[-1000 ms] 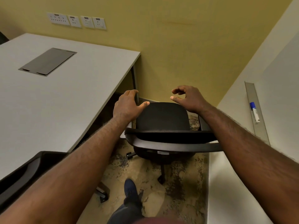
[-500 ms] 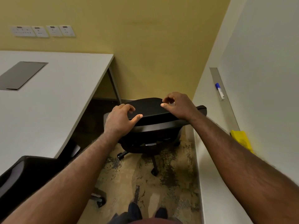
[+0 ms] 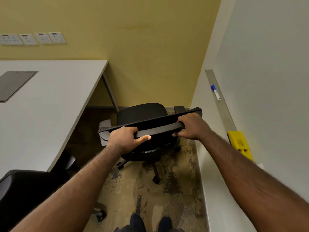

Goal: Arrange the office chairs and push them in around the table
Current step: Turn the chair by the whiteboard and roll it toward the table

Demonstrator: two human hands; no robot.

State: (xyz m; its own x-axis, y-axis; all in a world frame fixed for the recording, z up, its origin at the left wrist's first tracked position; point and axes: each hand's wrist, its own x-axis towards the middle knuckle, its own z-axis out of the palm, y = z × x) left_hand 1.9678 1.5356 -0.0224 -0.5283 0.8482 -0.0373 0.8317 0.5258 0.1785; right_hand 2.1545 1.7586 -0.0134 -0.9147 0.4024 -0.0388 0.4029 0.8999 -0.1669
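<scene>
At the far right corner of the room, between the white counter [image 3: 50,106] and the right-hand wall, the black office chair [image 3: 143,114] now has both hands closed on the top edge of its backrest. A second ago the hands were hovering open above it, half a second ago they were just settling on; now the left hand [image 3: 124,139] wraps the rail near its left end, fingers [image 3: 132,129] curled over the far side and thumb pressed along the near face, while the right hand [image 3: 190,126] clamps the rail towards its right end in the same way. The chair stands on the carpet [image 3: 167,190] just beyond the counter's far corner leg (not yet tucked under), with its seat facing the yellow wall [image 3: 142,56]. With the grip secured, the chair looks ready to be swung left and rolled in. A second chair [image 3: 25,195] sits near left, already against the counter edge.
</scene>
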